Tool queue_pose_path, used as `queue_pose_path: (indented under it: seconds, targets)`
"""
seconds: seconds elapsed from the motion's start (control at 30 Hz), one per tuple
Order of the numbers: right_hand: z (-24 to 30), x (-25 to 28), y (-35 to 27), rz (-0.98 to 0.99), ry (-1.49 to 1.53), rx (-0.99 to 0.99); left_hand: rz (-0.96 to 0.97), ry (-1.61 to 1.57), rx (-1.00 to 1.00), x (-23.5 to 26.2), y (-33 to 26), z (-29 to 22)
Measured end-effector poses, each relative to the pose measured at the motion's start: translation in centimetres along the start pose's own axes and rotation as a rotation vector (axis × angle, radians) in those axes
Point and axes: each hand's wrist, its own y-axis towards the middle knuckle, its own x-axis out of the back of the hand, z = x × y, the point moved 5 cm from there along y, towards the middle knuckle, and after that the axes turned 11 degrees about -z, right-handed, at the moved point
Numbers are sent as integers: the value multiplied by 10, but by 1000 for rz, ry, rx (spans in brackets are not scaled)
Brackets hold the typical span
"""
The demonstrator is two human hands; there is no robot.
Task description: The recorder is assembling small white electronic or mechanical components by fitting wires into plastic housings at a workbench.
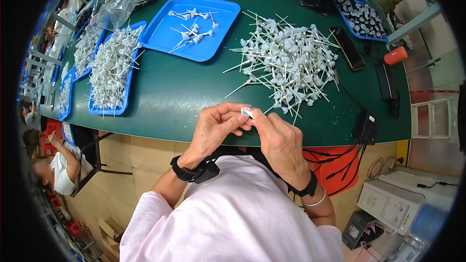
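Between the fingertips of both hands, just over the near edge of the green table, is a small white plastic part. My left hand pinches it from the left with thumb and fingers. From the right, my right hand closes on it as well, and its fingers partly cover it. Beyond my hands lies a loose heap of white plastic parts with thin stems. Several similar pieces lie spread in a blue tray at the far left of the heap.
Blue trays piled with white parts stand along the left. On the right are a phone, a tray of small clear-and-dark pieces, a red-orange cylinder and a black adapter with cables. A person sits at the left.
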Motion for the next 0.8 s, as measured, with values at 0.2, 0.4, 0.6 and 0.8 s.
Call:
queue_pose_path:
  seconds: [0.2,0.4,0.6,0.8]
  targets:
    - [1,6,7,82,26,-26,-15,74,-67,-1,-2,1]
    - [-3,6,7,104,122,-100,-31,75,-72,-1,-2,1]
    - [-12,5,11,109,281,-170,-36,33,-64,-2,-2,2]
    - [-15,4,13,147,292,-189,-39,33,-84,-2,-2,2]
